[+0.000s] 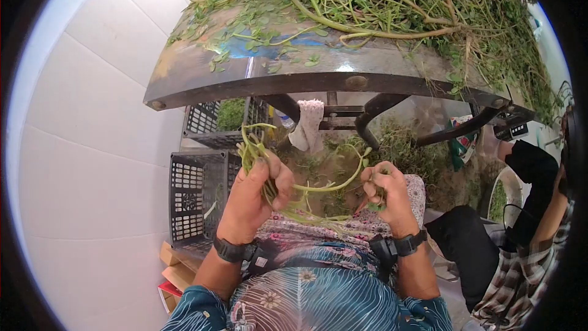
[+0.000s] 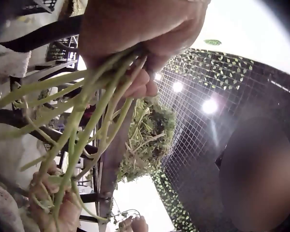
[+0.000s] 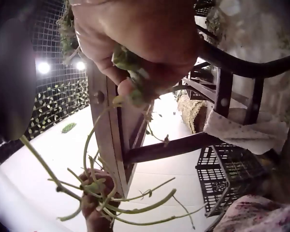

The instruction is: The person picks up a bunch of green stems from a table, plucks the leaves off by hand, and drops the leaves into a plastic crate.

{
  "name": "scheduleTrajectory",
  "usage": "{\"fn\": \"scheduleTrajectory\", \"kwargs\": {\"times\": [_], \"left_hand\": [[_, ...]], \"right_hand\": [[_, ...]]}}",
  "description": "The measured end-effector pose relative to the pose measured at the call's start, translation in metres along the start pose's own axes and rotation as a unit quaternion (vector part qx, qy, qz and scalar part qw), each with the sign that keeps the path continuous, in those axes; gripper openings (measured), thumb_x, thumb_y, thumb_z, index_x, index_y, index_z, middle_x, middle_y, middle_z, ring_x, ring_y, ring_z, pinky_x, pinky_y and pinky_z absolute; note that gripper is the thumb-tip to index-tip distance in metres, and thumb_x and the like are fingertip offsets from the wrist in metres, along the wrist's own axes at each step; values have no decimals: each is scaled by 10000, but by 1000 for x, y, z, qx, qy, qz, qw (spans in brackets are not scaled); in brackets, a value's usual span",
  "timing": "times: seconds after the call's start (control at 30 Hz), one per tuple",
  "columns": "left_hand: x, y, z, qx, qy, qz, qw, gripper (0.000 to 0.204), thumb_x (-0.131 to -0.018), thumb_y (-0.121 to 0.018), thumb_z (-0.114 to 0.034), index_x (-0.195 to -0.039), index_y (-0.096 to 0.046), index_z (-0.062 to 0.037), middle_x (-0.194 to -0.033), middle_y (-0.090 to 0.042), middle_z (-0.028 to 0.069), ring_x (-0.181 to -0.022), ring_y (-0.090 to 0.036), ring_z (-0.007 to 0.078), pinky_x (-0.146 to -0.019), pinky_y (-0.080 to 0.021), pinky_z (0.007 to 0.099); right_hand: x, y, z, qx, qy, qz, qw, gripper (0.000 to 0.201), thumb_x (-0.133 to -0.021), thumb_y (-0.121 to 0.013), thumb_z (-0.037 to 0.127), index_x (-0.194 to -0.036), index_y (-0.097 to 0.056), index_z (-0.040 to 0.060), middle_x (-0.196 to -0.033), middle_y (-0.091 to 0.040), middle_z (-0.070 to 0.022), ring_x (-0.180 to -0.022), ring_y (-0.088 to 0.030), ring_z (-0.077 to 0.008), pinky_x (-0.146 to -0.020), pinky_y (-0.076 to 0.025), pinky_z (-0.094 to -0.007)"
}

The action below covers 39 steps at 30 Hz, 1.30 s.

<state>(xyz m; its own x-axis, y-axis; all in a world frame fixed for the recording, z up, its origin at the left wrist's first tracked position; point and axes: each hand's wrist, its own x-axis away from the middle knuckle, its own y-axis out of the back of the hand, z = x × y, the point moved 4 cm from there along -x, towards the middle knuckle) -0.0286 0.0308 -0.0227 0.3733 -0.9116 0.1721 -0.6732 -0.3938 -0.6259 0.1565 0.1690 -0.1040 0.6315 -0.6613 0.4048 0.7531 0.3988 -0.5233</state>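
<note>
My left hand (image 1: 256,190) grips a bunch of long green plant stems (image 2: 94,104), their ends poking out above the fist and trailing below it. One long stem (image 1: 334,188) curves across from that bunch toward my right hand (image 1: 389,197). Curled fingers of the right hand pinch small green leaves (image 3: 130,72), which stick out between thumb and fingers in the right wrist view. Both hands are held over the lap, in front of the table edge.
A heap of leafy green stems (image 1: 398,0) covers much of the table (image 1: 257,67). Black crates (image 1: 187,208) stand on the left below it, beside the white wall (image 1: 92,147). A pale cloth (image 1: 308,125) hangs on the table frame. Another person's dark-clothed leg (image 1: 462,245) is at right.
</note>
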Motion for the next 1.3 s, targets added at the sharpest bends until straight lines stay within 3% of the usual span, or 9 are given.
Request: {"fn": "scheduleTrajectory", "kwargs": {"times": [0.27,0.37,0.47,0.57,0.67,0.77,0.97,1.17,1.3], "left_hand": [[-6,9,10,137,39,21,990,257,-912,-437,-341,-822,-418,-102,-698,-447,23,-641,-435,134,-468,-364,226],[-5,8,10,155,41,20,987,262,-910,-441,-343,-811,-410,-103,-694,-446,19,-647,-432,137,-467,-361,227],[-6,8,11,155,44,44,986,274,-908,-443,-352,-800,-405,-103,-689,-446,19,-635,-429,139,-460,-357,224],[-6,4,11,130,42,36,990,285,-902,-452,-360,-793,-401,-102,-674,-445,22,-620,-426,140,-451,-356,223],[-5,3,12,97,41,24,994,291,-896,-463,-366,-801,-406,-97,-662,-446,26,-615,-431,140,-440,-356,219],[-4,1,14,93,43,26,994,291,-892,-471,-366,-812,-414,-93,-662,-455,33,-624,-445,140,-439,-359,213],[-2,1,14,48,43,15,998,315,-875,-494,-391,-817,-422,-89,-673,-473,46,-593,-460,140,-441,-366,214],[1,-2,18,37,54,29,997,296,-881,-490,-379,-828,-426,-95,-670,-489,49,-519,-442,132,-441,-356,212],[5,7,7,-1,33,-12,999,279,-879,-498,-373,-811,-414,-115,-668,-463,10,-555,-424,109,-420,-346,204]], "right_hand": [[7,-6,4,-105,-36,56,992,140,-790,-490,1,-915,-540,37,-783,-538,-80,-480,-430,-95,-396,-298,-215],[6,2,-2,-73,-68,60,993,125,-833,-509,94,-932,-534,20,-765,-547,-85,-475,-452,-88,-391,-342,-203],[11,-5,2,-60,-78,82,992,144,-835,-529,104,-950,-546,19,-758,-525,-62,-484,-424,-92,-402,-296,-206],[8,1,2,-134,-87,37,987,197,-850,-541,183,-961,-541,20,-749,-522,-59,-492,-427,-86,-405,-294,-201],[10,-6,10,-115,-71,29,990,242,-858,-540,241,-965,-533,25,-738,-522,-51,-493,-423,-81,-405,-289,-199],[10,-16,14,-20,-18,7,1000,236,-845,-568,225,-972,-526,30,-724,-520,-43,-503,-422,-81,-408,-286,-202],[7,-18,6,6,25,44,999,190,-814,-609,149,-948,-523,45,-674,-512,-19,-499,-418,-70,-421,-303,-205],[-11,11,6,106,106,-84,985,155,-828,-574,132,-933,-505,41,-668,-503,-8,-503,-407,-55,-420,-299,-189],[-18,48,0,-59,29,-127,990,138,-845,-546,142,-933,-473,65,-706,-505,-14,-504,-411,-64,-401,-317,-201]]}}
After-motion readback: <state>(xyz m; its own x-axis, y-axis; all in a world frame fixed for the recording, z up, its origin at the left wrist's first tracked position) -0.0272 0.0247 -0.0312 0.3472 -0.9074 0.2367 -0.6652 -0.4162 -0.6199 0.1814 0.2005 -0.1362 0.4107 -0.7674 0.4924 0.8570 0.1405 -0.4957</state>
